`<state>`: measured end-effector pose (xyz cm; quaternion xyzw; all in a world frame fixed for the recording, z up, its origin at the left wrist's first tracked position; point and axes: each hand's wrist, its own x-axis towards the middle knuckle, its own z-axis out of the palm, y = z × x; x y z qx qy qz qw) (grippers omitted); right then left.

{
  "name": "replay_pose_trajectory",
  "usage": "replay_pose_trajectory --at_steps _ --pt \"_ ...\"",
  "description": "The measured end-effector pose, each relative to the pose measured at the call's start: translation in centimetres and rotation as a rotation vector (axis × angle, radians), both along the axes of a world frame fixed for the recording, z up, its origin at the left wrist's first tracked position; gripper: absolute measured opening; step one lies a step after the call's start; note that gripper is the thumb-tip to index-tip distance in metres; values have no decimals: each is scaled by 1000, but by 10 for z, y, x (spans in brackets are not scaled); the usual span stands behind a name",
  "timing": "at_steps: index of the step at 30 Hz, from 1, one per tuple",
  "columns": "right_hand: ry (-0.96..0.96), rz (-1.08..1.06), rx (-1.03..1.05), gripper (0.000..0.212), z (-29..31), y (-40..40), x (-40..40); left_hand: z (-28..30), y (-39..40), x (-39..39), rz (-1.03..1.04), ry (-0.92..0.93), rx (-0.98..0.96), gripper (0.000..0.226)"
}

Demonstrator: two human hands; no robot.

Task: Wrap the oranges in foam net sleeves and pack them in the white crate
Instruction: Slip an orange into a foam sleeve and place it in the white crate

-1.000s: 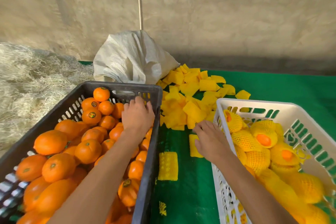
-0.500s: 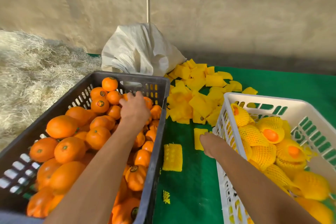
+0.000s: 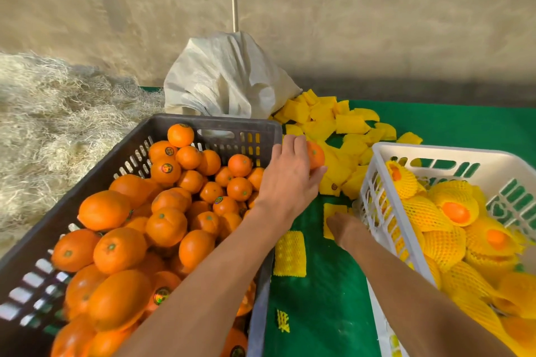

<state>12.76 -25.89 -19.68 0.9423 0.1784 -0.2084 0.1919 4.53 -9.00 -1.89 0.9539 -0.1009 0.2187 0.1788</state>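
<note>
The black crate (image 3: 208, 124) is heaped with bare oranges, some piled near its rim; a careless brush of the arm could roll one out. The white crate (image 3: 435, 151) holds sleeved oranges (image 3: 435, 240), its far corner unfilled. The left hand (image 3: 290, 180) grips an orange (image 3: 315, 155) beyond the black crate's corner; a slack hold would drop it. The right hand (image 3: 345, 229) presses a flat sleeve (image 3: 333, 210), fingers hidden, so its grip can't be told; it may slide.

Warm, bright daylight falls from about 10 o'clock, glossing the oranges (image 3: 165, 226). The wall (image 3: 377, 23) and straw (image 3: 58, 113) smear with motion blur. Wide-angle bending curves the edges; the near black crate (image 3: 26, 293) corner blurs.
</note>
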Motion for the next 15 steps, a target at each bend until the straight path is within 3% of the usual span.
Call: replay_pose_trajectory --at_steps 6,11,15 --pt "9 58 -92 45 -5 9 -4 -1 -1 -1 -16 46 3 61" --pt "-108 42 -126 28 -11 9 -10 -6 -1 1 -4 58 -18 65" --pt "-254 -71 19 23 8 21 -19 -6 -1 4 -29 81 -127 75"
